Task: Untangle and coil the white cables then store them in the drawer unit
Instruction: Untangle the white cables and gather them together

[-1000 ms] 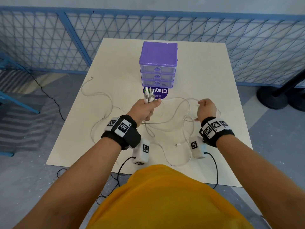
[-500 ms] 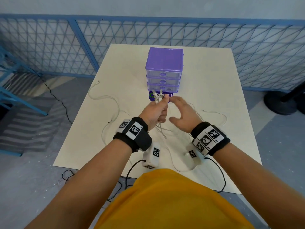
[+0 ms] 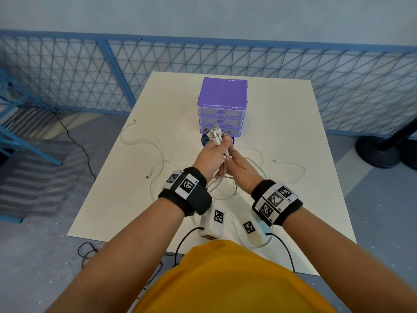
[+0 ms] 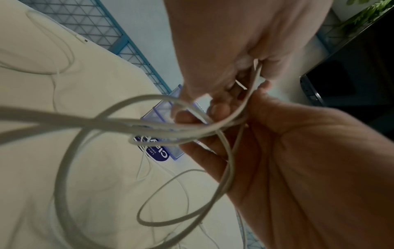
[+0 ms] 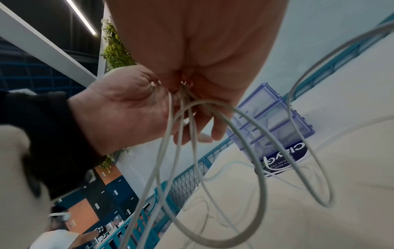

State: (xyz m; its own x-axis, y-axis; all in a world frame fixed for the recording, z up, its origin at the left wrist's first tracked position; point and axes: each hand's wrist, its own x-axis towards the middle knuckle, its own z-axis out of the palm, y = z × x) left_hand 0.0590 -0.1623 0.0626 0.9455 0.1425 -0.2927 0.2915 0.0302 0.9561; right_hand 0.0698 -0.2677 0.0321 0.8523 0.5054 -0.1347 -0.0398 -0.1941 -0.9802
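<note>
Right hand [image 3: 240,169] now brought in from the side, fingers curled on the white cables [image 3: 222,177] under the left hand [image 3: 208,159] gripping the USB plugs [image 3: 215,134], above table [image 3: 282,136] before closed purple drawer unit [image 3: 222,105]; coiling probably next.

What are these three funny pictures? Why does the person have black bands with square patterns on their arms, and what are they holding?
One camera sits on the person's head; two ride on the wrist bands, looking along each hand. The left hand grips a bunch of thin white cables by their plugs, and the right hand touches the strands just below. More cable loops trail over the cream table. Behind stands a purple plastic drawer unit with its drawers shut.
</note>
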